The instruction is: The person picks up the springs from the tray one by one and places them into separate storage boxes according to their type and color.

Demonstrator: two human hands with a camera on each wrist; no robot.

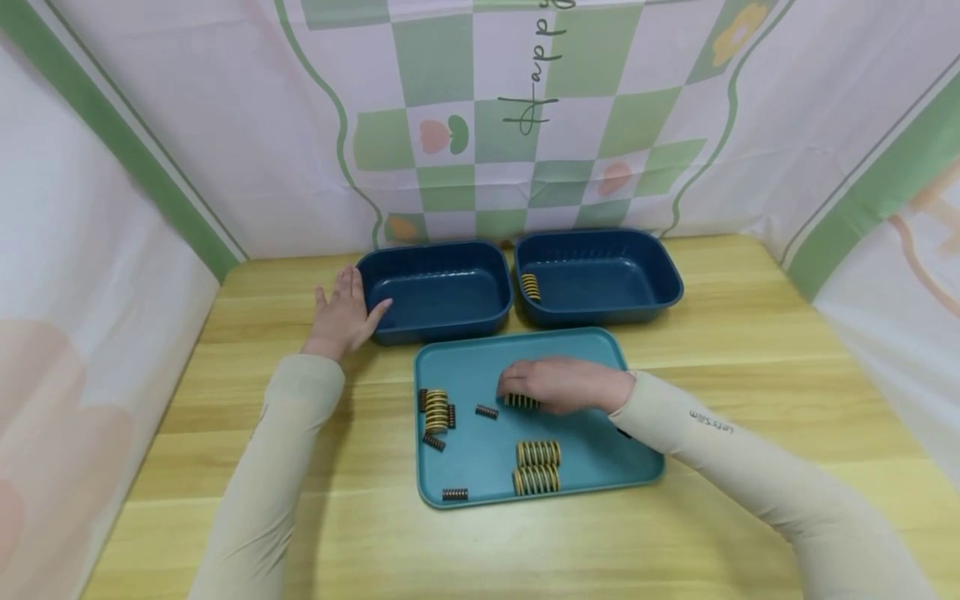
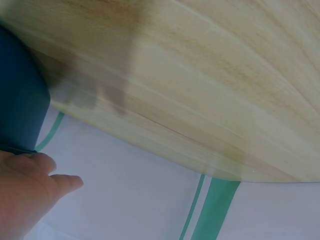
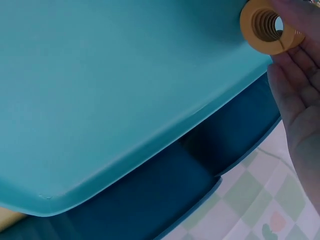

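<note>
My right hand (image 1: 558,383) is over the teal tray (image 1: 600,454), with its fingers round a yellow coil spring (image 1: 521,401). In the right wrist view that spring (image 3: 266,26) shows end-on between thumb and fingers. On the tray lie two more yellow springs (image 1: 537,467) near the front edge and another (image 1: 436,411) at the left. Several small dark springs (image 1: 487,412) are scattered on the tray's left half. My left hand (image 1: 341,321) rests with spread fingers against the left end of a blue bin (image 1: 438,292).
A second blue bin (image 1: 600,283) stands to the right of the first, with a yellow spring (image 1: 531,287) at its left end. Both bins sit behind the tray on a wooden table (image 1: 360,517). A patterned cloth (image 1: 510,150) hangs behind them and at the sides.
</note>
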